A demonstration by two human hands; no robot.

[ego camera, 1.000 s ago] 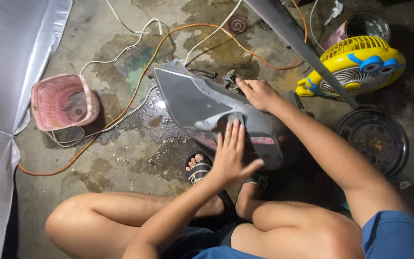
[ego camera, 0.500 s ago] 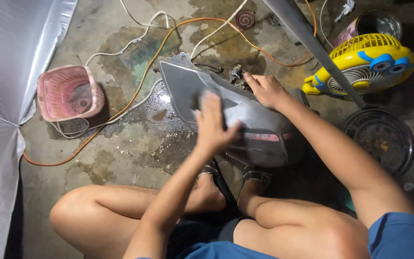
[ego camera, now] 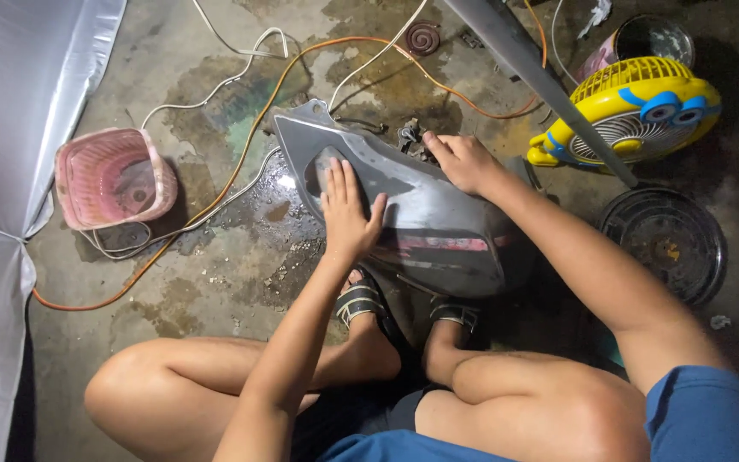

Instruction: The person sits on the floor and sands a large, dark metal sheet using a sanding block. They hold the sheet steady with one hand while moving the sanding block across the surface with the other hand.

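A grey curved plastic vehicle body panel is lying on the wet concrete floor before the squatting person's sandalled feet. The left hand is pressing flat, fingers spread, on its surface, while the right hand is gripping its far edge, seemingly steadying it.

Left hand flat on grey panel; right hand gripping panel's far edge. Pink basket, yellow fan on wet floor.
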